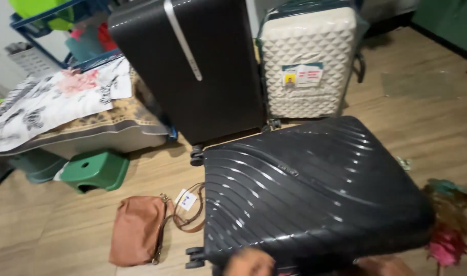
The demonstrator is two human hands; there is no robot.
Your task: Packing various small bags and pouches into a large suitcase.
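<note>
Two bare hands, barely in view

Only the tops of the person's hands show, cut off by the bottom edge of the head view and badly blurred. The left hand (250,263) appears as a rounded lump of knuckles; the right hand (384,266) is a flatter, wider shape beside it. Both are bare: no glove, ring, watch or strap can be made out on the parts that show. No sleeve or cuff reaches into view, and the wrists and forearms lie outside the picture. Single fingers cannot be told apart through the blur.
</note>
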